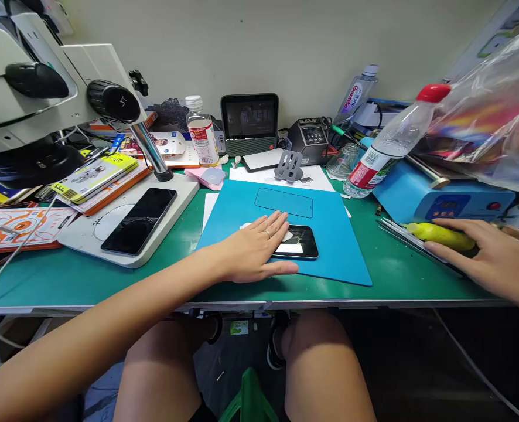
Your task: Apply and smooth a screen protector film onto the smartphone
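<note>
My left hand (259, 249) lies flat, fingers stretched out, over a white wipe or paper and the left part of a black smartphone (306, 241). The phone rests on a blue mat (330, 258) printed with a phone outline. Most of the white piece is hidden under the hand. At the right, my right hand (488, 258) is at a yellow-green rounded object (444, 235) with a narrow tip, its kind unclear. Thumb and fingers are apart on either side of it; I cannot tell how firmly they touch it. Beneath is a stack of thin flat dark pieces (411, 240).
A microscope (66, 105) stands left, another black phone (140, 220) on its white base. Phone boxes (95, 179) lie beside it. Behind the mat are a grey phone stand (289, 167) and a small screen (249, 117). A red-capped bottle (391, 146) leans by a blue machine (439, 193).
</note>
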A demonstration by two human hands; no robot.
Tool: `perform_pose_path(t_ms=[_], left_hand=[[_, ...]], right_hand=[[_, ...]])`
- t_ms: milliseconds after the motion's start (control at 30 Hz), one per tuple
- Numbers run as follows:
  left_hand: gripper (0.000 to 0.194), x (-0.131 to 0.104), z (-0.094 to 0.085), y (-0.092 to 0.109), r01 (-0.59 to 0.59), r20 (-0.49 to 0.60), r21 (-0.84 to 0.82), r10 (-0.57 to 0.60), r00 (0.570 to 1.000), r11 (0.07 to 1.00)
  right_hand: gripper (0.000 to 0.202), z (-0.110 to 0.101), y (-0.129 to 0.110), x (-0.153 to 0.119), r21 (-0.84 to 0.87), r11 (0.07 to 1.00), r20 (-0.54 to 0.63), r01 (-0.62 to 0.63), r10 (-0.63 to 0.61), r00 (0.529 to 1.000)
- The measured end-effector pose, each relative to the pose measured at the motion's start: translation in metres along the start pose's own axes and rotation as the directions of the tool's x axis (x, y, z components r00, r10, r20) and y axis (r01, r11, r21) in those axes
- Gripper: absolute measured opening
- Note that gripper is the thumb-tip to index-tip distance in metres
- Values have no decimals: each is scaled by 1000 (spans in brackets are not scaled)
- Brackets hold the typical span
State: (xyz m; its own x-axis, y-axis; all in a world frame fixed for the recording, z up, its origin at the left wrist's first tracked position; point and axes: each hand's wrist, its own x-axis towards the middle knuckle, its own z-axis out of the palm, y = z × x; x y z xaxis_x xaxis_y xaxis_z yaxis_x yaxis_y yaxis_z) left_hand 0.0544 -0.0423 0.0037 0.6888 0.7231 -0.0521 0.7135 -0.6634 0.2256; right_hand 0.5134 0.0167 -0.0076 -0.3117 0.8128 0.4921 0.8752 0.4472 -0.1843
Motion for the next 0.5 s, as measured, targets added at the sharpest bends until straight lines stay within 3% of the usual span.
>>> perform_pose_path(t_ms=[233, 367, 500], left_hand=[[76, -25, -1, -27, -62, -119, -45, 56, 991, 997], [75, -34, 4, -43, -66, -148, -47, 58, 987, 997], [77, -36, 5, -46, -61, -185, -69, 47, 982, 996]], right_hand=[[41, -4, -26, 0, 51, 995, 19, -88, 87, 996], [42, -1, -58, 5, 68, 997, 52, -37, 34, 998], [41, 5, -86, 12, 88, 996, 82, 16, -24, 996]])
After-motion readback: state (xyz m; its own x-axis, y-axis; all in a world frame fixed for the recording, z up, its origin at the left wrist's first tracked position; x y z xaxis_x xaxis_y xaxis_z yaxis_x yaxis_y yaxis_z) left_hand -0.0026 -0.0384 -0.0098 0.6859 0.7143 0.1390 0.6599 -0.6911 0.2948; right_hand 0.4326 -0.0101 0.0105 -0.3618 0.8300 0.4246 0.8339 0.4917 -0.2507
